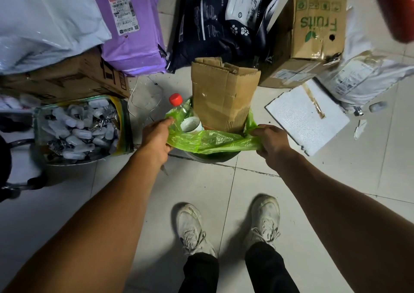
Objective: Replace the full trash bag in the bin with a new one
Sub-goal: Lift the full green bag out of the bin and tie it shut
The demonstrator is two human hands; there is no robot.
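Green bag: your trash bag [208,141] sits in the bin [212,157], its rim pulled up and bunched along the near side, between your two hands.
Left grip: your left hand [156,139] holds the bag's left edge, fingers curled round the plastic, thumb up by the bottle.
Right grip: your right hand [272,143] pinches the bag's right edge, fingers closed tight on the gathered plastic.
Bin: only a dark arc of its near rim shows under the bag; it stands on the tiled floor [224,192], just ahead of your shoes [193,227].
Bag contents: a folded cardboard box [224,95] stands upright and sticks well above the rim; a clear bottle with a red cap [175,99] leans at the left; a white cup [190,124] lies between them, mouth toward you.
Left of bin: a clear sack of small white bottles [78,125] sits near, with a brown carton [67,80] behind it.
Behind: a purple parcel [132,24], a dark pet-food sack [215,24] and a "Fruits" box [311,35] lie on the floor.
Right of bin: a white foam slab [307,115] lies flat, apart from the bin.
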